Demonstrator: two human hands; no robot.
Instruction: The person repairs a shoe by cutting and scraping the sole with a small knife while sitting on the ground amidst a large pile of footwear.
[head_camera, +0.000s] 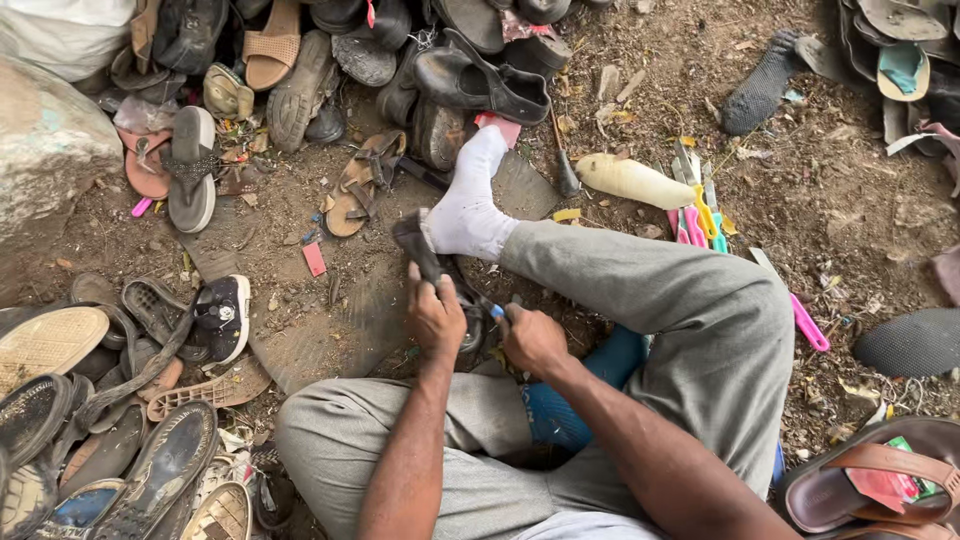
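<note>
Head view: person sits on dirt ground (850, 200), legs crossed, white-socked foot (465, 205) forward. Left hand (435, 318) is wrapped tight round a dark shoe (420, 245) that is propped against the sock, just under the ankle. Right hand (532, 340) has its fingers curled round a small blue-tipped tool (497, 312), tip at the shoe's lower edge. Shoe looks light, worn and bendy, probably rubbery sole; best held at the stiffer sole edge, braced on the foot. Heaps of old sandals (190, 165) left, cream shoe last (632, 180) and pink tools (690, 225) right.
</note>
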